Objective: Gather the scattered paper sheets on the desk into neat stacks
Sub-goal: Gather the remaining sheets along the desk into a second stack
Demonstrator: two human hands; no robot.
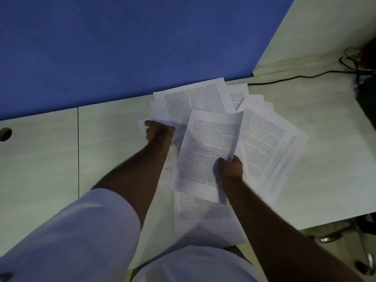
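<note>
Early going, by the look of it: the right hand (231,169) pinches one curling printed sheet (207,151) above the pile, the left hand (157,132) closes on the fanned sheets (195,98) near the desk's (40,159) back edge. No squared stack yet.

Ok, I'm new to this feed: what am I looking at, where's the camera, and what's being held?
There is no machine here. The one picture comes from a camera worn on a person's head, looking forward and down at their bare arms. Below is a pale desk against a blue partition, with printed sheets fanned out loosely across the middle. The right hand grips a few sheets by their edge, lifted and curling above the rest. The left hand is closed on the pile's left side; what exactly it pinches is hard to tell. A black cable runs along the far right, and a round hole sits at the desk's left edge.
</note>
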